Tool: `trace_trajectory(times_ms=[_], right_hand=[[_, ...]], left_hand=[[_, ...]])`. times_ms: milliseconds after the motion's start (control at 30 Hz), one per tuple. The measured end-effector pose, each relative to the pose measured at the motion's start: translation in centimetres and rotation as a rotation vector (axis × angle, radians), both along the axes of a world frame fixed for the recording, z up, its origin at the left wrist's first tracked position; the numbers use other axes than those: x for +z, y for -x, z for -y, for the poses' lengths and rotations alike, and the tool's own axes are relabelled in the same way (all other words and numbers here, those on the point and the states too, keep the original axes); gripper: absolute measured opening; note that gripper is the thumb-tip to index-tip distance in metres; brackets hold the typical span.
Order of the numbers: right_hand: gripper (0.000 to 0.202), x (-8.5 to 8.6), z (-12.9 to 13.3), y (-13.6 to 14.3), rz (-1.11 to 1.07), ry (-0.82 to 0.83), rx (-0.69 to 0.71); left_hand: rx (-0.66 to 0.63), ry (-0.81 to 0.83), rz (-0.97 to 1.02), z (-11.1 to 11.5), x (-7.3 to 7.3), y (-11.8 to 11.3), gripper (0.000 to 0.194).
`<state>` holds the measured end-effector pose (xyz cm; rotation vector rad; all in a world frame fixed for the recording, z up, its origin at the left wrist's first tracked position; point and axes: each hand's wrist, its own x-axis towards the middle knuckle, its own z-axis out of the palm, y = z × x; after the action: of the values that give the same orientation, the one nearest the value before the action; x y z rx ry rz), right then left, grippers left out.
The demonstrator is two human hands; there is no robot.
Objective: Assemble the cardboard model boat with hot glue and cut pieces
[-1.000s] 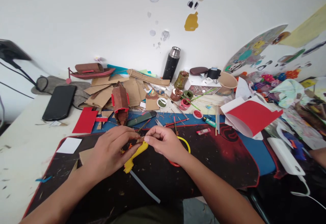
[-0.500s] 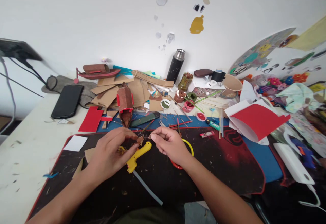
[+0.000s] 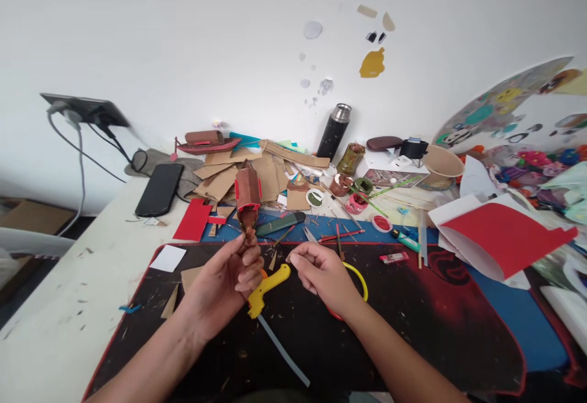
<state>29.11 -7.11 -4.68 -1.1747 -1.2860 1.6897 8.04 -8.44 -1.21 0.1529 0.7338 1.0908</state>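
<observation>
My left hand (image 3: 236,274) is turned palm up, fingers pinched around a small brown piece (image 3: 247,236), mostly hidden by the fingertips. Just beyond those fingertips lies a brown model boat (image 3: 248,189) with red side strips, its near end partly covered. My right hand (image 3: 323,268) is closed in a pinch over the dark mat; whatever its fingertips hold is too small to make out. Between the hands a yellow glue gun (image 3: 268,290) lies on the mat, with a translucent glue stick (image 3: 284,351) trailing from it. A yellow-and-red ring (image 3: 361,280) shows partly behind my right wrist.
A second model boat (image 3: 208,142) and cardboard scraps (image 3: 220,177) lie at the back. Paint pots (image 3: 356,202), a black flask (image 3: 334,131) and scissors (image 3: 310,235) are beyond the mat. A phone (image 3: 159,190) lies left; red card (image 3: 499,232) stands right.
My left hand has rolled from palm down to palm up and lifted towards the boat, off the glue gun's side. My right hand stays pinched in about the same place. The view has shifted left and up.
</observation>
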Motion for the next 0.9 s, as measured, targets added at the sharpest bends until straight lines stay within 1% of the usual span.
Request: trace_trajectory(times_ms=[100, 233, 400, 500, 567, 600, 667, 700, 733, 800, 900], right_hand=[[0.045, 0.1, 0.1, 0.1, 0.000, 0.006, 0.015], [0.047, 0.3, 0.2, 0.2, 0.012, 0.008, 0.023], [0.049, 0.1, 0.3, 0.3, 0.000, 0.020, 0.034], [0.049, -0.1, 0.3, 0.4, -0.001, 0.020, 0.030], [0.049, -0.2, 0.3, 0.4, -0.004, 0.022, 0.029], [0.048, -0.2, 0.3, 0.4, -0.007, 0.024, 0.028], [0.048, -0.2, 0.3, 0.3, -0.012, 0.029, 0.026], [0.047, -0.2, 0.3, 0.3, -0.014, 0.031, 0.024], [0.047, -0.2, 0.4, 0.2, -0.013, 0.033, 0.021], [0.046, -0.3, 0.5, 0.1, -0.009, 0.036, 0.012], [0.046, -0.4, 0.6, 0.1, -0.004, 0.040, 0.008]], left_hand=[[0.010, 0.034, 0.114, 0.3, 0.4, -0.5, 0.032], [0.006, 0.049, 0.161, 0.2, 0.4, -0.7, 0.031], [0.006, 0.043, 0.141, 0.2, 0.8, -0.7, 0.033], [-0.004, 0.011, 0.052, 0.3, 0.8, -1.0, 0.039], [0.021, -0.070, -0.103, 0.4, 0.5, -1.1, 0.040], [0.051, -0.135, -0.220, 0.4, 0.2, -1.0, 0.041], [0.156, -0.303, -0.523, 0.5, -0.6, -0.5, 0.039], [0.184, -0.379, -0.697, 0.4, -1.0, -0.2, 0.037], [0.194, -0.438, -0.842, 0.4, -1.3, 0.2, 0.033], [0.198, -0.533, -1.064, 0.4, -1.8, 0.8, 0.026], [0.177, -0.622, -1.291, 0.3, -2.0, 1.4, 0.020]])
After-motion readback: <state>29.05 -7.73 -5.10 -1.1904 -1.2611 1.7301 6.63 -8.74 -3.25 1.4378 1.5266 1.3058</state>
